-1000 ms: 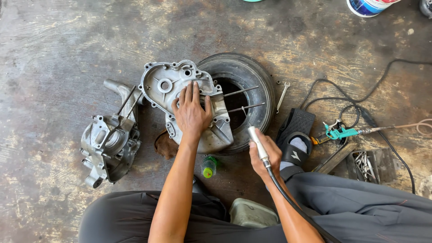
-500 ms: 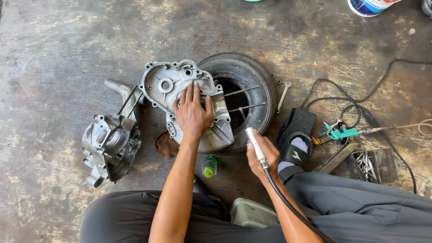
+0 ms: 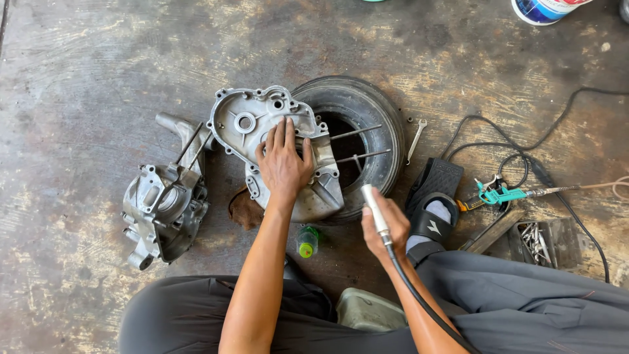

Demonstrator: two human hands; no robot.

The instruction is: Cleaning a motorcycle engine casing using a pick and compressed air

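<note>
Left hand (image 3: 284, 164) flat, fingers spread open, pressing on the grey cast-aluminium engine cover (image 3: 268, 141), itself propped on a small black rubber tyre (image 3: 367, 131) on the stained concrete floor (image 3: 85, 78). Right hand (image 3: 383, 229) closed around a slim silver pen-shaped tool with black hose (image 3: 375, 210), tip raised just beside the cover's lower edge. Second grey engine casing (image 3: 164, 210) well apart at left.

Repair workshop, work done seated on the ground. Stained, oil-darkened concrete floor (image 3: 98, 59). Bare aluminium engine casing (image 3: 242, 124) propped on a small tyre (image 3: 367, 111); a second engine housing (image 3: 164, 210) lies beside it. Loose spanner (image 3: 415, 139) on the floor, black cables (image 3: 524, 144) trailing, a teal air gun (image 3: 498, 195), a pile of metal bits (image 3: 534, 239), a paint tub (image 3: 547, 9) at the edge.
</note>
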